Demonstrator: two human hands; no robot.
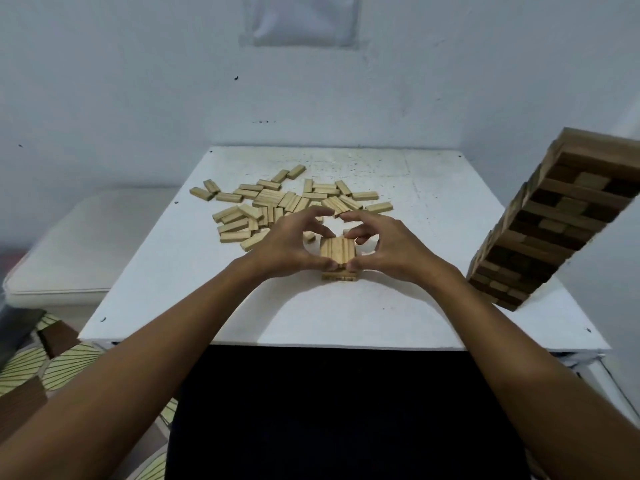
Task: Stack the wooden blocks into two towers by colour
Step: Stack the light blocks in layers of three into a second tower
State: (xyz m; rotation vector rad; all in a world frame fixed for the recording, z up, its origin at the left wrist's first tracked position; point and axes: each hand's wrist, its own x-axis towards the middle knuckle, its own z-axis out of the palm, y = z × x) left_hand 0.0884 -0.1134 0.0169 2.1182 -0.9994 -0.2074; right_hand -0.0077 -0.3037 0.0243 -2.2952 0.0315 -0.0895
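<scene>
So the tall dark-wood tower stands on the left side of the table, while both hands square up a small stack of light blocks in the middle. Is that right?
Not quite. The head view shows the dark tower on the right side of the white table, not the left. The rest holds: the left hand and right hand grip the small light stack in the middle.

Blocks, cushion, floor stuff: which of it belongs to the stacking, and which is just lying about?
In the job:
- light stack, gripped by left hand and right hand
- loose light blocks
- dark tower
- table

Lying about:
- cushion left of the table
- patterned floor
- plastic sheet on the wall
</scene>
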